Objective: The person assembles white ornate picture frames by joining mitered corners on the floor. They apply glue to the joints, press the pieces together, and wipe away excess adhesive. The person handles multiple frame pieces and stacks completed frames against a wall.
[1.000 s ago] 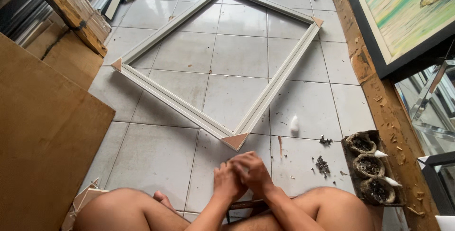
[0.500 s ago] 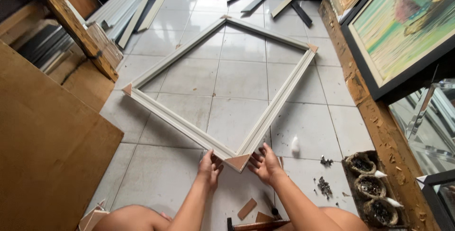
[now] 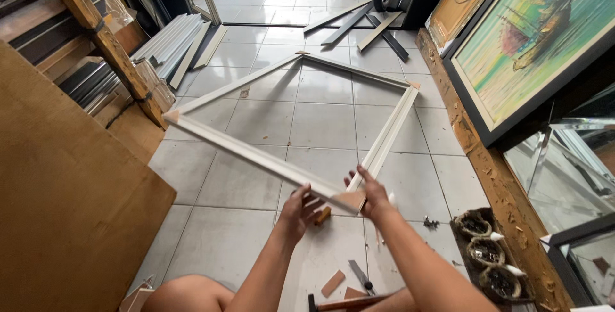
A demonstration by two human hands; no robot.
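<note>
A large white picture frame, square and bare, is tilted up off the tiled floor with its near corner raised. My left hand grips the left rail just beside that corner, and my right hand grips the right rail next to it. The near corner shows raw brown wood at its mitred end. A small wooden piece shows under the corner between my hands. The far corners of the frame still rest on or near the tiles.
A brown board leans at left. Stacked mouldings and a wooden post stand behind it. A framed painting leans at right. Three small bowls, a hammer, wood scraps lie near my knees.
My hands moved from my lap to the frame's near corner, took hold of it and lifted it off the floor. The view tilted up, showing more of the room.
</note>
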